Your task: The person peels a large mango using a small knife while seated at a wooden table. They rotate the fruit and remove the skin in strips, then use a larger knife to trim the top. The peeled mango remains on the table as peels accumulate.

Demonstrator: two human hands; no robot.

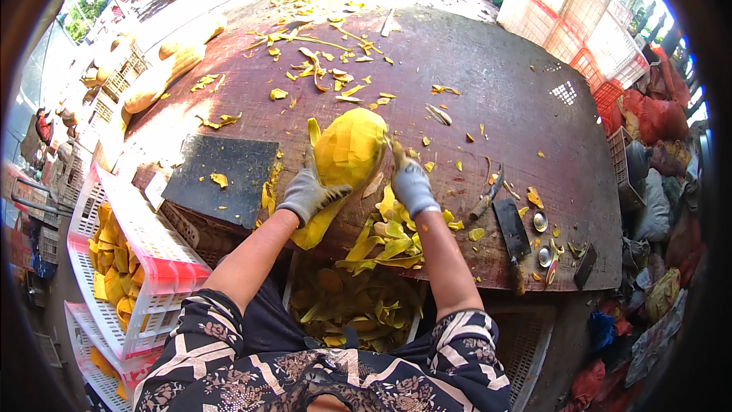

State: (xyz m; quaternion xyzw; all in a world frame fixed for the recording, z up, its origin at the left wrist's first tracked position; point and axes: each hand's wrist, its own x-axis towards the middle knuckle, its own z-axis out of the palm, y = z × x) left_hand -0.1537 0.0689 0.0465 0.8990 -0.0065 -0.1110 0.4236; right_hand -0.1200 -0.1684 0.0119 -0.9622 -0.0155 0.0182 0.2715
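A large pumpkin (350,146), mostly peeled to bright yellow flesh, stands on the worn reddish wooden table (400,80) before me. My left hand (311,191), in a grey glove, grips its lower left side, thumb spread along the front. A broad strip of peel (314,230) hangs below that hand. My right hand (412,183), gloved too, is closed around a tool at the pumpkin's right side; the tool is mostly hidden, and its kind cannot be told. Yellow-green peelings (392,240) lie heaped below my right hand at the table's near edge.
A black board (220,177) lies left, above a crate (166,246) of cut pumpkin pieces. A cleaver (512,229), a curved knife (486,197) and small metal lids sit right. Whole squashes (166,77) line the left edge. A bin of peelings (354,297) stands below.
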